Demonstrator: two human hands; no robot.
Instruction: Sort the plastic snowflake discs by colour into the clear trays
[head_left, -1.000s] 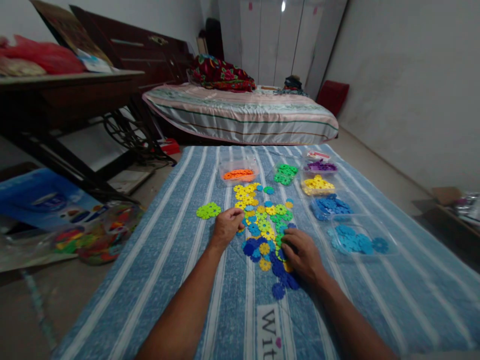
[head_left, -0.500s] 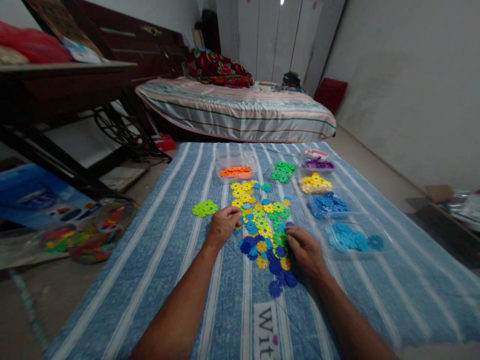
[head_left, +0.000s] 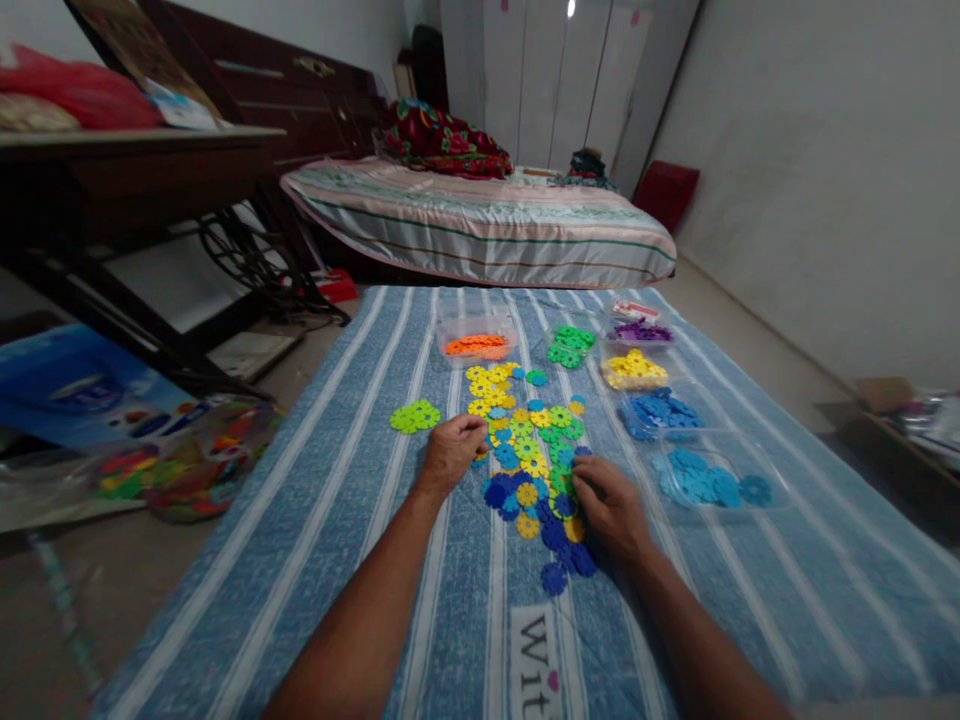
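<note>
A mixed pile of flat plastic snowflake discs in yellow, green, light blue and dark blue lies on a blue striped cloth. My left hand rests at the pile's left edge, fingers curled in a pinch over small discs. My right hand lies on the pile's right side, fingers bent down onto green and dark blue discs. What either hand holds is hidden under the fingers. A small separate heap of lime green discs sits to the left.
Clear trays hold sorted discs: orange, green, purple, yellow, dark blue, light blue. A bag of coloured pieces lies on the floor at left. A bed stands behind.
My right hand has shifted slightly over the pile's right side; my left hand stays at the left edge. The camera view has wobbled a little.
</note>
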